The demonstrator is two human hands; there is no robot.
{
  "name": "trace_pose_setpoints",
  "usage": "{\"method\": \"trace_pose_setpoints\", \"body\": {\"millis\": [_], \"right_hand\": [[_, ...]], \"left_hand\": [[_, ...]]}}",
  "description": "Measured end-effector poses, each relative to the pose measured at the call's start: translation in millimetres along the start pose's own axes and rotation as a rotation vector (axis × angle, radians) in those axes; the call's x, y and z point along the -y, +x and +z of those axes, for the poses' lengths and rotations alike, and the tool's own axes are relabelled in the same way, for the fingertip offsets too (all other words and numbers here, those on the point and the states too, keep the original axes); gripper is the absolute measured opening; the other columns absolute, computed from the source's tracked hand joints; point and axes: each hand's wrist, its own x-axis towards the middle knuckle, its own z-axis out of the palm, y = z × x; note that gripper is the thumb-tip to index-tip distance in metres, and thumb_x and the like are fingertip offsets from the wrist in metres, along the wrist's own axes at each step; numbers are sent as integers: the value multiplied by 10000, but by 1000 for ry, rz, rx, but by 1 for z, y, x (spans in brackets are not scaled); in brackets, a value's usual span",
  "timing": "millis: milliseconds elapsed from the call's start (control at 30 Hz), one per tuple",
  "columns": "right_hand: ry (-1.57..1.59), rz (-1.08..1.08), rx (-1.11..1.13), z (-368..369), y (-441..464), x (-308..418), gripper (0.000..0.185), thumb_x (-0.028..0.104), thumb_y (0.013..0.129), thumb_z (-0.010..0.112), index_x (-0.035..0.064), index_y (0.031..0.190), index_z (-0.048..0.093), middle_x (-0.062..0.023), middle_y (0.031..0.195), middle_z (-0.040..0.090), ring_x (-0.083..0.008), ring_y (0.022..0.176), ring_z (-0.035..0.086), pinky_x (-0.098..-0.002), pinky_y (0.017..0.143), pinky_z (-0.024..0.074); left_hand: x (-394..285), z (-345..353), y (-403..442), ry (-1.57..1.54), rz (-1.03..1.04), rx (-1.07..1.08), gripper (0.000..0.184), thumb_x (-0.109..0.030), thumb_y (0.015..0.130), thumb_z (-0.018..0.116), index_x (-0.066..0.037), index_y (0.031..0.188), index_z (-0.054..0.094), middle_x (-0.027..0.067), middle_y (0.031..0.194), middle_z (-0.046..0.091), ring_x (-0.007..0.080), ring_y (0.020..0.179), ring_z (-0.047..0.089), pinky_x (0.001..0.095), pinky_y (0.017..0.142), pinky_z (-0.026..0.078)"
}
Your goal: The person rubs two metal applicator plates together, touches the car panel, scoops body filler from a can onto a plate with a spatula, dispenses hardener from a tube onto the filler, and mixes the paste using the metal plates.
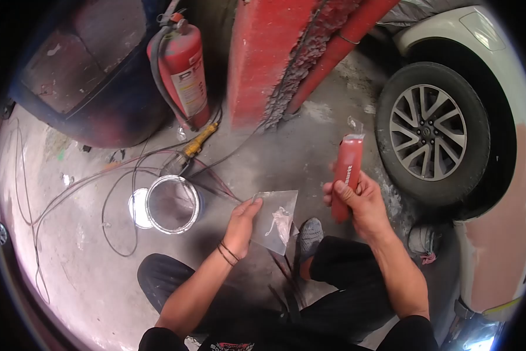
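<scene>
My left hand [242,228] grips the left edge of a thin, translucent flat plate [265,209]. A smear of pale pinkish putty [282,224] lies on the plate. Raised to the right of it, my right hand [361,202] is closed around a red tube [349,161] with white lettering. The tube stands nearly upright, and a clear piece shows at its top end. An open metal can [197,206] is on the floor left of my left hand. Its round lid [138,209] seems to lie partly behind it.
A yellow power tool [201,139] and looping cables [104,229] lie on the floor. Beyond them are a red fire extinguisher [181,70] and a red pillar [254,64]. On the right stands a car wheel [430,131] under a fender with a beige patch [497,251].
</scene>
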Motion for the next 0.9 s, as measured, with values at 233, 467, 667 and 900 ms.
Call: {"method": "trace_pose_setpoints", "body": {"millis": [233,467,667,900], "right_hand": [[103,125,-50,18,-5,-2,427,318,1112,613,-5,1392,601,-160,1115,762,-200,828,727,-338,790,601],[160,259,129,33,-11,4,607,567,1132,445,14,1300,630,-114,871,687,-180,686,640,-310,652,548],[-190,155,128,36,-18,-8,519,515,1132,502,19,1157,650,-77,730,656,-158,638,636,-271,605,530],[-39,306,188,54,-18,-5,501,487,1144,489,14,1175,653,-99,777,707,-152,664,679,-275,619,563]], "left_hand": [[22,-7,30,-1,-1,-1,328,-289,1096,608,0,1201,723,24,1135,734,117,1058,634,276,974,471],[-2,-21,24,-29,35,-46,335,-272,1105,600,6,1250,718,23,1142,741,110,1033,646,258,944,482],[1,-24,20,-55,41,-50,344,-265,1102,606,16,1272,710,28,1154,742,110,1041,646,258,946,483],[4,-33,19,-41,92,-91,331,-296,1073,658,-3,1226,686,54,1106,748,146,973,706,293,861,554]]}}
